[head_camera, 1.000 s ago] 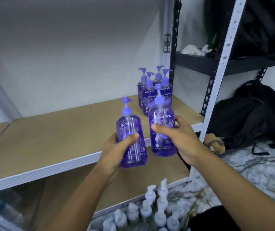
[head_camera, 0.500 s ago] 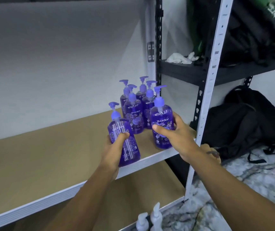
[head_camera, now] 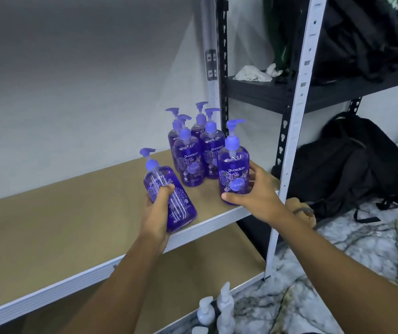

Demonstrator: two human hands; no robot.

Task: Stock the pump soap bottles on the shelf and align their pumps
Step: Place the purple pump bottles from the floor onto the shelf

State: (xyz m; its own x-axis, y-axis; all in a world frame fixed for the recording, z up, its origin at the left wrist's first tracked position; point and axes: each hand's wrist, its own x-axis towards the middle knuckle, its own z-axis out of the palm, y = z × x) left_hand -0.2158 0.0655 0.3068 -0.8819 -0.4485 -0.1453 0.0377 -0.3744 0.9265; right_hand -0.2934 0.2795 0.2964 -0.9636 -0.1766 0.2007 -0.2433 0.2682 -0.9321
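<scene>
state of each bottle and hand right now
left hand, grips the tilted purple pump soap bottle over the front of the brown board shelf
right hand, grips the upright purple pump soap bottle beside the white post
four purple pump soap bottles, upright, clustered at the back right, untouched
white pump bottles, upright below the shelf

Purple soap bottle (head_camera: 189, 160): quantity six. One is held in the left hand (head_camera: 155, 213), one in the right hand (head_camera: 258, 191), and four stand clustered just beyond and between the hands.
White pump bottle (head_camera: 206, 312): at least three, below the hands, partly cut off.
Black backpack (head_camera: 349, 165): one, right of the right hand.
</scene>
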